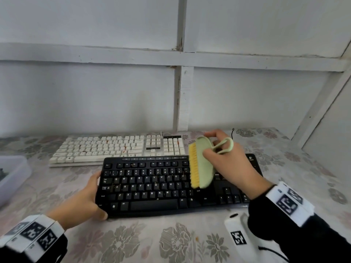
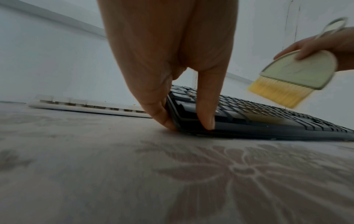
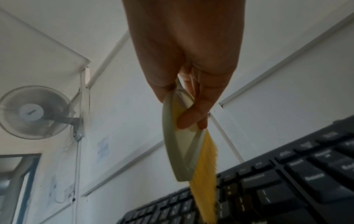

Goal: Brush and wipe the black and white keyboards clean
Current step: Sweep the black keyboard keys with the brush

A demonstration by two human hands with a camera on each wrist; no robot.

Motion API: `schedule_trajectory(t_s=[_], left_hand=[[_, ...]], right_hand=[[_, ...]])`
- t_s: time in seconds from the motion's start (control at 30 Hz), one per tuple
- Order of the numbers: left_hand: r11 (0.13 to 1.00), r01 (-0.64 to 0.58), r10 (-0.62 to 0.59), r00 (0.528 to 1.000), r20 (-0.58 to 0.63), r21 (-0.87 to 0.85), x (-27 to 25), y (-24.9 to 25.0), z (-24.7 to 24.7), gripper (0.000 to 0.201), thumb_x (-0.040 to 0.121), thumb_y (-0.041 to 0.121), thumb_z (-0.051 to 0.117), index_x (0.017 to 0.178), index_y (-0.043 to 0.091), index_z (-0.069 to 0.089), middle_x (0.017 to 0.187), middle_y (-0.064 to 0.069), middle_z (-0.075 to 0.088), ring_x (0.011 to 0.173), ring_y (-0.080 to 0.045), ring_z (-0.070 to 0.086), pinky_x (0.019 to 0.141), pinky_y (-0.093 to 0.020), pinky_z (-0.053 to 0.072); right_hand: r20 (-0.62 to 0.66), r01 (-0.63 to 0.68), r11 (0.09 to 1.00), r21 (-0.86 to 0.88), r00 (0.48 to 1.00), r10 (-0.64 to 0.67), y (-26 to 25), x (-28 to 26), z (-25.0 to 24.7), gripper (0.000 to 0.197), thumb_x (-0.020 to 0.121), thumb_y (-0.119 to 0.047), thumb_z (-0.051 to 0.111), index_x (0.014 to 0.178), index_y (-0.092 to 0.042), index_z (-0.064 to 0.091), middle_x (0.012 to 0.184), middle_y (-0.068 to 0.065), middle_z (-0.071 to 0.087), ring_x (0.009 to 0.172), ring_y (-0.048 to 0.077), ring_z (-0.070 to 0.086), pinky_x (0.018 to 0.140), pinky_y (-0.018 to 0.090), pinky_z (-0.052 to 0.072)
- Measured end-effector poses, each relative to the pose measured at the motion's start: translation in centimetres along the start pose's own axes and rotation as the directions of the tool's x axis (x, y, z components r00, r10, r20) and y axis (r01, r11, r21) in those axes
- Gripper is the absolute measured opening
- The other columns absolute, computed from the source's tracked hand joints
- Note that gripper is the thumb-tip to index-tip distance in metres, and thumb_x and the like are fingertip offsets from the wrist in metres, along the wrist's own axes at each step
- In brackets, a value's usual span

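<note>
On the flowery tablecloth (image 1: 117, 242) lies the black keyboard (image 1: 152, 186), with the white keyboard (image 1: 106, 147) just behind it. From above, the left hand (image 1: 83, 198) grips the black keyboard's left end. The right hand (image 1: 229, 164) holds a green brush (image 1: 203, 162) with yellow bristles over the keys. By the left wrist, fingers (image 2: 206, 112) curl round the keyboard's edge, and the brush looks blurry. By the right wrist, fingers (image 3: 189, 116) pinch the brush, bristles pointing down at the keys.
</note>
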State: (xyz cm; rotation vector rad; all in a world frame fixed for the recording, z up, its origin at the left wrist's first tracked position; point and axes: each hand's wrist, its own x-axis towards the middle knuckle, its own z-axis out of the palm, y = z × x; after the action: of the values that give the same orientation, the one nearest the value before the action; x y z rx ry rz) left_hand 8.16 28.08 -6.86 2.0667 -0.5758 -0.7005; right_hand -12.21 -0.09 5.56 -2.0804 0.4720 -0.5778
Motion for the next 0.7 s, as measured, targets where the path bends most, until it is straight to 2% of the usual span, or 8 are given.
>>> schedule_trajectory(t_s=[0.1, 0.23, 0.27, 0.37, 0.47, 0.57, 0.63, 0.7], left_hand=[[1.000, -0.002, 0.002, 1.000, 0.000, 0.006, 0.0, 0.1, 0.1, 0.118, 0.041, 0.008, 0.073, 0.123, 0.062, 0.007, 0.111, -0.005, 0.063, 0.099, -0.024, 0.065, 0.084, -0.049, 0.053], [1.000, -0.002, 0.002, 1.000, -0.003, 0.010, 0.2, -0.1, 0.0, 0.116, 0.039, 0.009, 0.074, 0.121, 0.062, 0.011, 0.112, -0.004, 0.063, 0.100, -0.023, 0.064, 0.086, -0.049, 0.052], [1.000, -0.010, 0.010, 1.000, -0.006, 0.001, 0.2, -0.2, 0.0, 0.114, 0.038, 0.010, 0.074, 0.118, 0.064, 0.015, 0.112, -0.005, 0.063, 0.100, -0.024, 0.064, 0.086, -0.050, 0.052], [1.000, -0.023, 0.023, 1.000, -0.015, -0.020, 0.2, -0.3, 0.0, 0.110, 0.033, 0.014, 0.074, 0.111, 0.070, 0.019, 0.107, -0.007, 0.066, 0.097, -0.026, 0.066, 0.085, -0.051, 0.053], [1.000, -0.017, 0.017, 1.000, -0.003, -0.004, 0.1, -0.2, 0.0, 0.114, 0.035, 0.014, 0.074, 0.118, 0.064, 0.015, 0.107, -0.007, 0.066, 0.095, -0.026, 0.066, 0.082, -0.049, 0.054], [1.000, -0.009, 0.009, 1.000, -0.008, 0.007, 0.1, -0.3, -0.1, 0.115, 0.035, 0.014, 0.075, 0.117, 0.066, 0.015, 0.107, -0.007, 0.066, 0.094, -0.026, 0.066, 0.083, -0.051, 0.053], [1.000, -0.015, 0.015, 1.000, -0.017, -0.004, 0.2, -0.5, -0.1, 0.113, 0.034, 0.014, 0.075, 0.109, 0.075, 0.016, 0.108, -0.007, 0.066, 0.095, -0.027, 0.066, 0.083, -0.053, 0.053], [1.000, -0.015, 0.015, 1.000, -0.017, -0.008, 0.2, -0.5, -0.2, 0.112, 0.034, 0.014, 0.075, 0.105, 0.078, 0.016, 0.109, -0.006, 0.065, 0.096, -0.027, 0.066, 0.083, -0.053, 0.053]], right_hand=[[0.007, -0.001, 1.000, 0.014, 1.000, 0.001, 0.4, 0.9, 1.4, 0.030, 0.086, -0.007, 0.054, 0.112, -0.022, 0.054, 0.089, -0.002, 0.064, 0.067, 0.004, 0.061, 0.052, 0.011, 0.047], [0.076, -0.042, 0.999, -0.015, 0.996, 0.043, 1.3, -0.8, 2.3, 0.027, 0.085, -0.004, 0.055, 0.105, -0.023, 0.054, 0.085, -0.005, 0.062, 0.061, -0.003, 0.060, 0.051, 0.012, 0.048], [0.092, -0.056, 0.998, -0.031, 0.994, 0.058, 1.6, -1.5, 2.3, 0.026, 0.084, -0.004, 0.056, 0.103, -0.023, 0.054, 0.085, -0.003, 0.064, 0.061, 0.000, 0.059, 0.051, 0.014, 0.048], [0.146, -0.112, 0.993, -0.032, 0.982, 0.116, 2.5, -3.3, 2.4, 0.027, 0.083, -0.006, 0.056, 0.101, -0.025, 0.055, 0.076, 0.004, 0.062, 0.055, 0.006, 0.047, 0.049, 0.021, 0.041], [0.215, -0.157, 0.987, -0.035, 0.963, 0.161, 2.7, -4.5, 2.1, 0.026, 0.081, -0.007, 0.054, 0.098, -0.026, 0.056, 0.064, 0.000, 0.052, 0.047, 0.005, 0.036, 0.044, 0.020, 0.035], [0.243, -0.139, 0.988, -0.061, 0.958, 0.150, 1.6, -4.6, 1.2, 0.023, 0.080, -0.010, 0.055, 0.094, -0.029, 0.059, 0.072, 0.002, 0.061, 0.054, 0.008, 0.044, 0.047, 0.021, 0.040], [0.183, -0.102, 0.994, -0.035, 0.977, 0.107, 0.6, -3.7, 0.5, 0.022, 0.080, -0.010, 0.058, 0.093, -0.028, 0.061, 0.080, 0.000, 0.067, 0.059, 0.008, 0.052, 0.051, 0.021, 0.044], [0.101, -0.054, 0.998, -0.010, 0.993, 0.055, -0.2, -2.3, 0.1, 0.021, 0.083, -0.008, 0.059, 0.097, -0.024, 0.060, 0.083, -0.007, 0.065, 0.061, 0.003, 0.057, 0.050, 0.014, 0.046]])
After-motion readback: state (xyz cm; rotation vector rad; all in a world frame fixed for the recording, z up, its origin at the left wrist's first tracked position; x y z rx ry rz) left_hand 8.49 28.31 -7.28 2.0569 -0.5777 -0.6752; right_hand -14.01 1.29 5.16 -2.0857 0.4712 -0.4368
